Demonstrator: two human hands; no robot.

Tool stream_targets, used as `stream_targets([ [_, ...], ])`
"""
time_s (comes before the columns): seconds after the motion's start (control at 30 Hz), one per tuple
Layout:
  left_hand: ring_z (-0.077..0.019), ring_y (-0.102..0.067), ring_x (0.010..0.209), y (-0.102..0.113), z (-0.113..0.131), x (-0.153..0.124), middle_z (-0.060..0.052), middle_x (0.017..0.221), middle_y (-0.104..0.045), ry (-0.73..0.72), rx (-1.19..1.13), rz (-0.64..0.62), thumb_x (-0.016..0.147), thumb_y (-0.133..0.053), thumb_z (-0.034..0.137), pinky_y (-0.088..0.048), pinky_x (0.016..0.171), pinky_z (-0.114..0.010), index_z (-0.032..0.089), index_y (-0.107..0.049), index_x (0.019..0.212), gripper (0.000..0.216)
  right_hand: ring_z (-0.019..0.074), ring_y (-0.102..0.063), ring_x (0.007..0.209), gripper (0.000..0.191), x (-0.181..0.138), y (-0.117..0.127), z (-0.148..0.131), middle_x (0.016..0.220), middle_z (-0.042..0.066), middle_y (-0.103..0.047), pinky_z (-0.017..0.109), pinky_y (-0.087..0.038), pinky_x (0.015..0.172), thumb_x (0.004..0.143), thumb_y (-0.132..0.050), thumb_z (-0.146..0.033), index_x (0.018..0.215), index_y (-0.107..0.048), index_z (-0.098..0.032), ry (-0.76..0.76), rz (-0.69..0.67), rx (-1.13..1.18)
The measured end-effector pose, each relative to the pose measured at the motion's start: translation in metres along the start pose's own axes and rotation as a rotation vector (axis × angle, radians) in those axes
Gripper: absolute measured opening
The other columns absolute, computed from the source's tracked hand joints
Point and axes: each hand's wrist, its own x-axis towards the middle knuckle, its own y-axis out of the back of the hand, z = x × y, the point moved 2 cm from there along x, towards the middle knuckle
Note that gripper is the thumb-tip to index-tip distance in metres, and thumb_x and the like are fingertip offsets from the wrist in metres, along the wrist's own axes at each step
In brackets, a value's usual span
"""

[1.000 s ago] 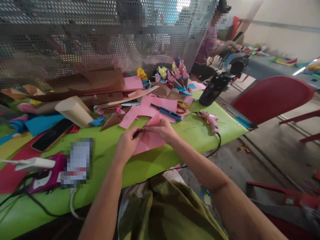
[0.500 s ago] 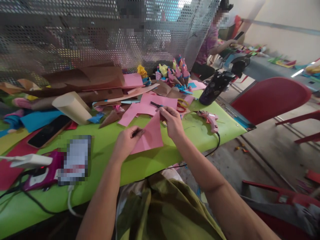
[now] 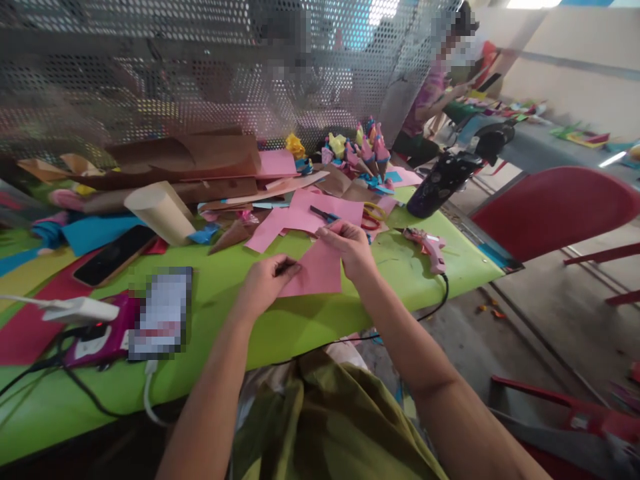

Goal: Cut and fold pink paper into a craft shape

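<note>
A pink sheet of paper (image 3: 316, 272) is held just above the green table (image 3: 280, 327) between both my hands. My left hand (image 3: 267, 281) pinches its left corner, fingers closed, with a small dark object against the thumb. My right hand (image 3: 350, 248) grips the paper's upper right edge with closed fingers. Just beyond my right hand lie more pink sheets (image 3: 300, 217), a blue-handled cutter (image 3: 324, 215) and yellow-and-red scissors (image 3: 371, 215). A pink glue gun (image 3: 426, 244) rests to the right, its black cord running off the table edge.
Brown paper rolls (image 3: 185, 160), a cream cone (image 3: 160, 212), a phone (image 3: 116, 255), a charger and cables (image 3: 80, 320) crowd the left. Paper cones (image 3: 367, 152) and a dark bottle (image 3: 440, 181) stand at the back. A red chair (image 3: 550, 203) is right; another person sits beyond a perforated screen.
My right hand lifted the paper's upper edge away from my left hand, then lowered it a little; the sheet now lies flatter. My left hand kept its pinch.
</note>
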Motion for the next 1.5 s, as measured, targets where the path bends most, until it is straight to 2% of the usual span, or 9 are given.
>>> stream_targets([
  [0.47,-0.0202,-0.067,0.068,0.016,-0.010,0.001,-0.005,0.073,-0.074,0.089,-0.132,0.026,0.080,-0.066,0.046,-0.048,0.063,-0.029,0.018,-0.073,0.085,0.029,0.0101,-0.043,0.050,0.050,0.011,0.019,0.000,0.057,-0.004,-0.052,0.025,-0.037,0.047,0.055,-0.087,-0.058,0.060,-0.052,-0.023,0.150,0.232,0.012],
  [0.57,-0.0205,-0.066,0.070,0.020,-0.009,0.001,-0.005,0.073,-0.072,0.065,-0.035,0.091,0.085,-0.060,0.043,-0.049,0.066,-0.030,0.019,-0.069,0.082,0.025,0.0103,-0.044,0.051,0.050,0.012,0.020,0.001,0.055,-0.005,-0.049,0.026,-0.039,0.049,0.059,-0.086,-0.058,0.059,-0.050,-0.023,0.170,0.216,0.004],
  [0.67,-0.0227,-0.066,0.084,0.021,-0.001,0.000,-0.007,0.084,-0.073,-0.077,0.148,0.212,0.087,-0.060,0.038,-0.050,0.079,-0.034,0.021,-0.068,0.081,0.020,0.0102,-0.044,0.051,0.047,0.009,0.015,0.002,0.055,-0.005,-0.050,0.026,-0.039,0.049,0.059,-0.087,-0.054,0.059,-0.052,-0.023,0.149,0.188,0.019],
  [0.77,-0.0240,-0.066,0.096,0.012,0.006,0.000,-0.008,0.097,-0.074,-0.169,0.134,0.157,0.087,-0.063,0.041,-0.049,0.087,-0.035,0.022,-0.073,0.096,0.024,0.0103,-0.044,0.052,0.044,0.001,0.005,0.003,0.059,-0.004,-0.056,0.025,-0.037,0.049,0.056,-0.089,-0.051,0.059,-0.056,-0.022,0.110,0.130,0.003],
  [0.9,-0.0230,-0.067,0.087,0.000,0.007,0.000,-0.006,0.091,-0.076,-0.087,0.006,0.037,0.088,-0.060,0.048,-0.050,0.078,-0.032,0.021,-0.075,0.093,0.031,0.0111,-0.044,0.053,0.045,-0.007,-0.008,0.005,0.061,-0.002,-0.059,0.025,-0.036,0.049,0.055,-0.088,-0.054,0.059,-0.058,-0.022,0.046,0.017,-0.055],
  [1.13,-0.0205,-0.066,0.080,0.007,-0.001,0.002,-0.004,0.085,-0.076,0.020,-0.164,0.139,0.084,-0.063,0.047,-0.048,0.072,-0.029,0.018,-0.074,0.085,0.031,0.0167,-0.058,0.060,0.046,-0.011,-0.015,0.004,0.065,-0.002,-0.065,0.030,-0.047,0.059,0.049,-0.091,-0.055,0.070,-0.067,-0.022,-0.114,-0.223,-0.066],
  [1.3,-0.0183,-0.064,0.078,0.005,0.002,0.004,-0.003,0.083,-0.075,0.036,-0.231,0.122,0.082,-0.066,0.043,-0.048,0.073,-0.028,0.018,-0.073,0.082,0.026,0.0142,-0.053,0.053,0.045,-0.013,-0.015,0.008,0.061,-0.002,-0.064,0.027,-0.042,0.051,0.050,-0.091,-0.055,0.066,-0.065,-0.021,-0.111,-0.145,-0.033],
  [1.4,-0.0169,-0.062,0.075,0.003,0.004,0.004,-0.002,0.080,-0.074,0.047,-0.254,0.120,0.081,-0.068,0.042,-0.048,0.072,-0.027,0.019,-0.072,0.079,0.024,0.0113,-0.045,0.047,0.048,-0.010,-0.012,0.009,0.054,-0.003,-0.057,0.026,-0.035,0.046,0.056,-0.086,-0.062,0.059,-0.059,-0.022,-0.070,-0.095,-0.058],
  [1.5,-0.0157,-0.061,0.072,0.006,0.000,0.004,-0.001,0.077,-0.071,0.066,-0.267,0.160,0.081,-0.068,0.041,-0.047,0.071,-0.027,0.019,-0.071,0.079,0.022,0.0120,-0.046,0.048,0.047,-0.005,-0.004,0.006,0.054,-0.002,-0.057,0.026,-0.036,0.047,0.063,-0.080,-0.065,0.058,-0.061,-0.022,0.010,-0.026,-0.079],
])
